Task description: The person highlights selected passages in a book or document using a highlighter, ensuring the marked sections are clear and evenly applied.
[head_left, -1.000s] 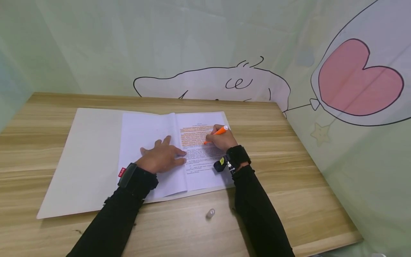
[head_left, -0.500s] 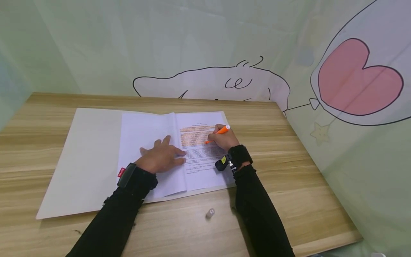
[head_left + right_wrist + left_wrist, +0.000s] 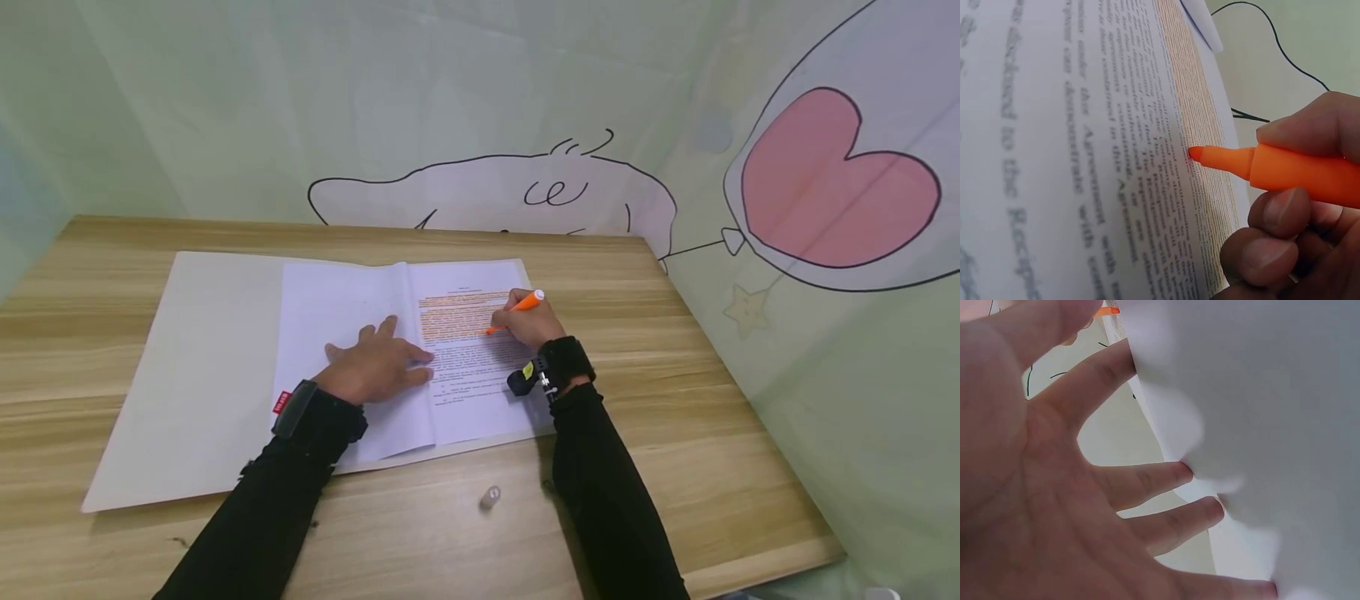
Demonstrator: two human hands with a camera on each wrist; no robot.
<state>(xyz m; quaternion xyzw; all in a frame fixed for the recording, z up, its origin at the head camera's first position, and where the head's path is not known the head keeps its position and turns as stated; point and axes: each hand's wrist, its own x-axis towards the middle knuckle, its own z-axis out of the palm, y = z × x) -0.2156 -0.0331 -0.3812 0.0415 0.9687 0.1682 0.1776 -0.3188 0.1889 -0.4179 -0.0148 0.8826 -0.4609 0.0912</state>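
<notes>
An orange highlighter (image 3: pixel 527 302) is gripped in my right hand (image 3: pixel 538 323), between thumb and fingers. Its orange tip touches the printed page (image 3: pixel 472 425), at the lower lines of an orange-marked block of text, as the right wrist view also shows. Below that block the print is unmarked. My left hand (image 3: pixel 372 364) rests spread on the blank left page (image 3: pixel 337 292), fingertips pressing the paper, thumb near the fold. Both pages lie in an opened white folder (image 3: pixel 202 375). In the left wrist view the fingertips (image 3: pixel 1210 509) touch the white sheet.
A small clear-grey cap (image 3: pixel 490 498) lies on the wooden table (image 3: pixel 405 533) in front of the folder. A red tag (image 3: pixel 282 402) sits at the left page's edge. Behind and to the right of the table hangs a pale printed curtain (image 3: pixel 450 100).
My right hand has slid slightly to the right with the highlighter, its tip moving along the lines of text. The left hand stays in place on the blank page.
</notes>
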